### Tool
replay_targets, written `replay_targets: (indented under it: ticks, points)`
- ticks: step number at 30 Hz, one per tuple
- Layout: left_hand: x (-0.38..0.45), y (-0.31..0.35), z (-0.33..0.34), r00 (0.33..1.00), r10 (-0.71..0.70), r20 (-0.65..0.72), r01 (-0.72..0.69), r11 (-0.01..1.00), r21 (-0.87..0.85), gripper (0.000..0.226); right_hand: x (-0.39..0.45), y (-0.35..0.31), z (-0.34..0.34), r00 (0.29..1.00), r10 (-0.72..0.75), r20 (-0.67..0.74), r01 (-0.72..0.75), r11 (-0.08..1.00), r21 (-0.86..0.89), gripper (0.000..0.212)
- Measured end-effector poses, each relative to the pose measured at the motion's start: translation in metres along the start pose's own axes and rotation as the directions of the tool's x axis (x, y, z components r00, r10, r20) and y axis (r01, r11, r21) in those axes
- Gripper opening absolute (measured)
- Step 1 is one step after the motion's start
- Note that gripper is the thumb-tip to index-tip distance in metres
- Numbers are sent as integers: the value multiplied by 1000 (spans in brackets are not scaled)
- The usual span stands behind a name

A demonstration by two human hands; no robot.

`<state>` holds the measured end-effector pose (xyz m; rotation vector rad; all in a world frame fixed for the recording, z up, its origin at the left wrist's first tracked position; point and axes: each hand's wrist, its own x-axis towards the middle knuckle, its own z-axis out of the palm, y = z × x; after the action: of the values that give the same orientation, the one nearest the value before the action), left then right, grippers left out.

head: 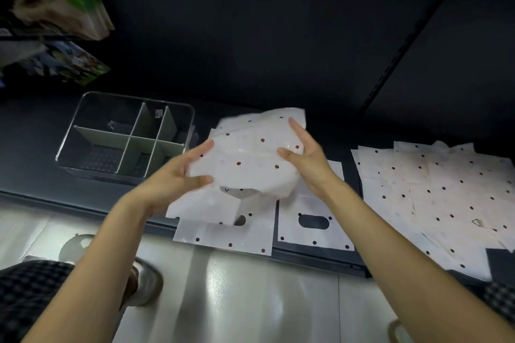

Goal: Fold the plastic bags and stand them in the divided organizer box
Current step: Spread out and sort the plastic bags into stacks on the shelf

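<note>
Both hands hold a dotted bag beside the organizer box.

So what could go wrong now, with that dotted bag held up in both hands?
The bag is held only at its edges by the left hand and right hand, so the slippery film might slide free or fold crooked. Its hanging lower part could drag the flat bags off the shelf edge. The organizer box looks light and may tip.

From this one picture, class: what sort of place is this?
Probably a shop or stockroom: dark shelving with a slotted upright, printed packages stacked above, polka-dot bags laid on the shelf.
</note>
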<state>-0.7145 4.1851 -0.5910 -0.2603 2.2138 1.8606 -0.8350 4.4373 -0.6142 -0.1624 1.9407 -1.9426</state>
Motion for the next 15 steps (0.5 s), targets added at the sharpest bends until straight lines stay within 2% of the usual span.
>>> replay_targets:
  ticks: [2,4,6,10,15]
  points:
    - [1,-18,5,994,-103,-48,108,989,105,68,-1,18,4,995,96,-18,-98,989,-109,68]
    - [1,-37,13,980,-180,-90,192,969,155,66,-4,37,9,972,232,-30,-234,965,-115,66]
    - [2,-54,20,971,-186,-152,213,958,191,64,-9,52,13,942,327,-73,-334,938,-98,59]
    - [9,-74,28,946,-101,-307,233,871,433,62,-17,68,21,926,326,-189,-365,903,-228,33]
    - [10,-78,44,915,73,-397,193,785,588,56,-27,79,27,927,297,-229,-354,893,-276,35]
